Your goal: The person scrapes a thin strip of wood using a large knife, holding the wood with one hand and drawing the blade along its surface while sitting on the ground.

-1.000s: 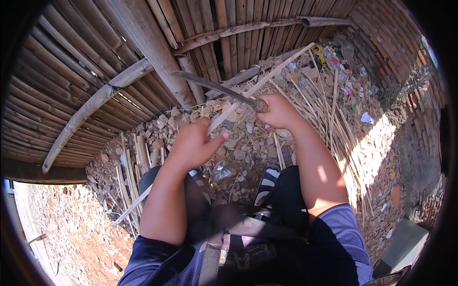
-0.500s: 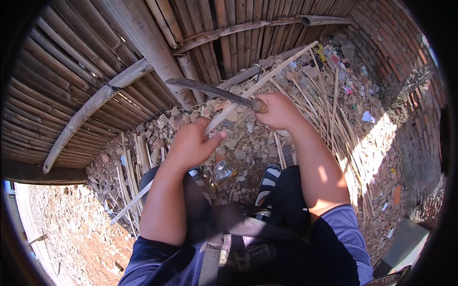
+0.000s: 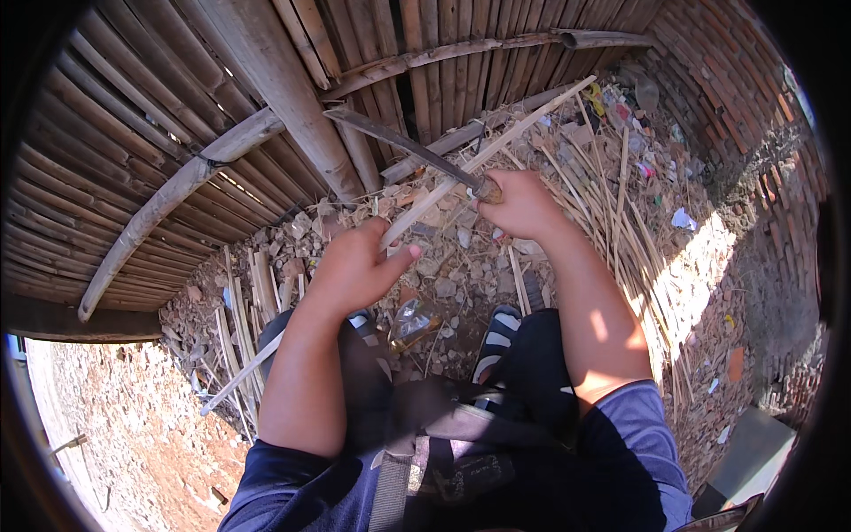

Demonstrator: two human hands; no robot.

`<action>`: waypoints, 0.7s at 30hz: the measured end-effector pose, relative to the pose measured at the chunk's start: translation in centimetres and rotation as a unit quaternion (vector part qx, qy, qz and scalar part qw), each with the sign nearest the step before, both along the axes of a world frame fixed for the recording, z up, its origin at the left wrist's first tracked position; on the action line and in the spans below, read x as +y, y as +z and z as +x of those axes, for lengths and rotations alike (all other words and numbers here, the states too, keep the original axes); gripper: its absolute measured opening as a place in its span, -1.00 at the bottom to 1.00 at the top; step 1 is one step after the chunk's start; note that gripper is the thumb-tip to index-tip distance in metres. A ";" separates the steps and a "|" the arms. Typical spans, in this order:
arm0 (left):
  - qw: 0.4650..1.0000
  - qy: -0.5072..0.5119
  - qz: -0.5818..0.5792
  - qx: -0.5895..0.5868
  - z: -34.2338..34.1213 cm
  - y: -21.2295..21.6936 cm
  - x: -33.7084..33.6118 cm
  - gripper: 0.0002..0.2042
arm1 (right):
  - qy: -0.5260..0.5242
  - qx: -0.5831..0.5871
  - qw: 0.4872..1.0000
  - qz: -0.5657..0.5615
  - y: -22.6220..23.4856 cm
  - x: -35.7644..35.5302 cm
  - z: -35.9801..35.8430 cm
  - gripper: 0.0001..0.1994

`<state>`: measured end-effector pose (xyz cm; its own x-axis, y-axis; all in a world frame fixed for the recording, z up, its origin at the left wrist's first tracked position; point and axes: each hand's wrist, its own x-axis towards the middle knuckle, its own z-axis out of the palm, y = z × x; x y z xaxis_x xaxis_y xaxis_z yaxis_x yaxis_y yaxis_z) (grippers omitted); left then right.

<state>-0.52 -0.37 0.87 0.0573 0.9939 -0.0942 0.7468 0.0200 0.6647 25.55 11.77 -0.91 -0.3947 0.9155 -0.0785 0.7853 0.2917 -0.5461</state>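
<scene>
Our right hand [image 3: 523, 202] clenches a long knife [image 3: 403, 146] whose blade runs far-left across the bamboo strip [image 3: 496, 146], which our left hand [image 3: 355, 266] grips nearer.

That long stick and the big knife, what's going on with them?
A person is standing on rubble beside a bamboo fence. Their left hand grips a long, thin bamboo strip that slants from low on the left up to the right. Their right hand holds the handle of a long dark blade, which lies across the strip close to that hand. Lots of other split bamboo pieces lie scattered over the stones around their feet.
</scene>
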 end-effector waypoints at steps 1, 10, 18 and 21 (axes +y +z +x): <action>1.000 -0.001 -0.001 0.000 0.1 0.0 0.0 -0.50 | 0.022 0.005 0.999 0.028 0.0 -0.1 -0.1 -0.62; 1.000 -0.024 -0.013 0.011 0.2 -0.2 0.1 -0.54 | 0.024 0.019 0.999 -0.025 -1.2 1.0 1.4 -0.65; 0.999 -0.022 -0.024 -0.026 0.1 0.0 0.1 -0.55 | -0.009 0.033 0.999 -0.042 -1.0 1.4 2.4 -0.59; 0.999 -0.009 -0.023 -0.021 0.0 -0.1 0.1 -0.54 | -0.014 0.030 0.999 -0.037 -0.4 0.7 1.1 -0.60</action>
<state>-0.56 -0.29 0.73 0.0809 0.9873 -0.1364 0.7185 0.0371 0.6945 26.66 12.44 -1.30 -0.3743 0.9191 -0.1232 0.7583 0.2269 -0.6111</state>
